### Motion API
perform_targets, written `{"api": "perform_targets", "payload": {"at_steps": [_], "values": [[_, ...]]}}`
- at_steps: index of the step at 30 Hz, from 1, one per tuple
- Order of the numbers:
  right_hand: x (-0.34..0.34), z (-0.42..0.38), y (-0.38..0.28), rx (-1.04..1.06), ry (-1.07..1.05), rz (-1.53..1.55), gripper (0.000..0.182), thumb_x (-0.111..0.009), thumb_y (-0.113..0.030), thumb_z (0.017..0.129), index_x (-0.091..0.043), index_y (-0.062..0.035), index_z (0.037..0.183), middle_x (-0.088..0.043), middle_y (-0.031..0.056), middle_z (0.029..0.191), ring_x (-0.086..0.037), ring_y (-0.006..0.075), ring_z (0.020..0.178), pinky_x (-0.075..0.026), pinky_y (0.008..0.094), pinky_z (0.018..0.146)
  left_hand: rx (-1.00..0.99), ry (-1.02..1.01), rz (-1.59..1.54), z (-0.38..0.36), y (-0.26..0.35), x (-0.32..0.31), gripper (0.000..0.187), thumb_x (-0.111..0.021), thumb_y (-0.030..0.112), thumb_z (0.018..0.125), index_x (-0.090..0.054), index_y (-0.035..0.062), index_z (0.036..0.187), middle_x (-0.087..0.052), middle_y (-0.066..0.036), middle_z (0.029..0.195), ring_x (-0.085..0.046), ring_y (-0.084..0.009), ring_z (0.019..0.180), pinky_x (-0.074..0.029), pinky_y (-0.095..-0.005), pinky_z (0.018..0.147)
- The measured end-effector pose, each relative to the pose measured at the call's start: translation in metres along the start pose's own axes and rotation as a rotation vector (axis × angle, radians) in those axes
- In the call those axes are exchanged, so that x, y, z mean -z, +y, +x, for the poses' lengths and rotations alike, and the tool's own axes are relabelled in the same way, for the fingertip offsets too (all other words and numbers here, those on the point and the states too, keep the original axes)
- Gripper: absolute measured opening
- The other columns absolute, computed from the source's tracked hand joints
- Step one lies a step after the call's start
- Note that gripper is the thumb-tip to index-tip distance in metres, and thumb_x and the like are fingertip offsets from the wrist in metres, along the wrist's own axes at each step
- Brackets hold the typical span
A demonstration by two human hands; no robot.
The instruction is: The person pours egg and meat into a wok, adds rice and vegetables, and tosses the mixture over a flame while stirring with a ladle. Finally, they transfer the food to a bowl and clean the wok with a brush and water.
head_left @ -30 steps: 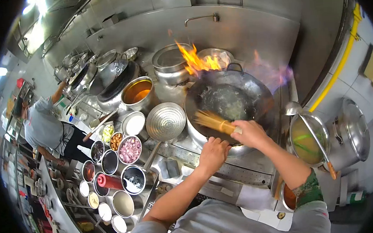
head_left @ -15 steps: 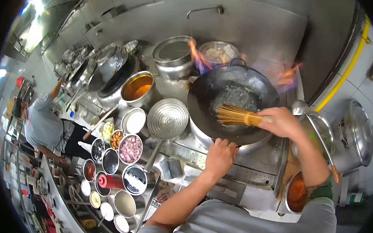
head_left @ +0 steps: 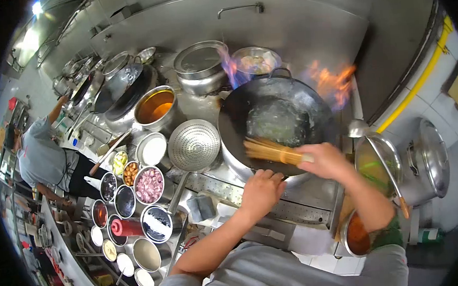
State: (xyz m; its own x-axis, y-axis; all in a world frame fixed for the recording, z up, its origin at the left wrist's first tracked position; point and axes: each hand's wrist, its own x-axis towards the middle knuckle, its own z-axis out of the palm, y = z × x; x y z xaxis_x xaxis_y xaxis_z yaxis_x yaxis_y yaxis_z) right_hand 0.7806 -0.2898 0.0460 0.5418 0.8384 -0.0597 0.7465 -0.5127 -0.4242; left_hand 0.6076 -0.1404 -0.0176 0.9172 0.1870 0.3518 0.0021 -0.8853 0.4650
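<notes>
A black wok (head_left: 310,104) sits tilted over a burner, with a little steaming water in its bottom. My left hand (head_left: 263,193) is closed on the wok's near edge; the exact grip is hidden under the fingers. In my right hand (head_left: 324,161) is a bamboo wok brush (head_left: 274,152), gripped at its pale handle end. Its bristles lie against the near left inner wall of the wok. Flames (head_left: 335,84) rise behind the wok's right side and at its far left.
Left of the wok are a perforated strainer (head_left: 195,145), a pot of orange oil (head_left: 156,106) and several ingredient containers (head_left: 149,185). A ladle (head_left: 388,170) lies across a pot at right. A pot of red sauce (head_left: 358,234) stands by my right arm. Another person (head_left: 46,154) works at far left.
The brush has swept left and toward me inside the wok. The flames on the right have grown larger. My left hand stays on the wok's edge; the view has shifted slightly.
</notes>
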Motion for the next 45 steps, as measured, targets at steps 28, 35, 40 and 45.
{"api": "perform_targets", "payload": {"at_steps": [28, 35, 40, 45], "values": [[0.031, -0.018, -0.050, -0.144, -0.020, -0.127, 0.043, -0.073, -0.030, 0.081, -0.068, -0.0139, 0.120, -0.070, 0.0189, 0.104, -0.066, 0.0358, 0.098, -0.051, 0.0440, 0.088, 0.464, 0.016, -0.317, -0.175, -0.076, 0.091, 0.021, -0.069, 0.014, 0.086, -0.068, 0.0013, 0.103, -0.067, -0.018, 0.101, -0.064, -0.0379, 0.094, -0.051, -0.0411, 0.081], [0.087, -0.061, -0.009, -0.106, -0.160, -0.116, 0.044, -0.074, -0.033, 0.079, -0.068, -0.0137, 0.119, -0.070, 0.0165, 0.106, -0.066, 0.0353, 0.099, -0.051, 0.0433, 0.091, 0.509, 0.038, -0.313, -0.198, -0.087, 0.094, 0.020, -0.069, 0.013, 0.086, -0.068, 0.0007, 0.102, -0.068, -0.019, 0.099, -0.065, -0.0376, 0.093, -0.051, -0.0408, 0.082], [0.113, -0.032, 0.019, -0.382, 0.130, -0.525, 0.043, -0.074, -0.027, 0.076, -0.070, -0.0173, 0.118, -0.071, 0.0168, 0.100, -0.066, 0.0362, 0.095, -0.052, 0.0451, 0.088, 0.573, 0.081, -0.343, -0.208, -0.104, 0.081, 0.020, -0.068, 0.011, 0.085, -0.068, 0.0002, 0.102, -0.069, -0.019, 0.100, -0.066, -0.0369, 0.093, -0.051, -0.0414, 0.083], [0.121, -0.023, -0.026, -0.329, 0.215, -0.519, 0.037, -0.070, -0.026, 0.077, -0.071, -0.0178, 0.113, -0.071, 0.0165, 0.097, -0.067, 0.0338, 0.095, -0.053, 0.0447, 0.086, 0.572, 0.213, -0.281, -0.203, -0.118, 0.086, 0.032, -0.069, 0.013, 0.086, -0.061, 0.0000, 0.114, -0.063, -0.020, 0.106, -0.060, -0.0391, 0.099, -0.047, -0.0420, 0.091]]}}
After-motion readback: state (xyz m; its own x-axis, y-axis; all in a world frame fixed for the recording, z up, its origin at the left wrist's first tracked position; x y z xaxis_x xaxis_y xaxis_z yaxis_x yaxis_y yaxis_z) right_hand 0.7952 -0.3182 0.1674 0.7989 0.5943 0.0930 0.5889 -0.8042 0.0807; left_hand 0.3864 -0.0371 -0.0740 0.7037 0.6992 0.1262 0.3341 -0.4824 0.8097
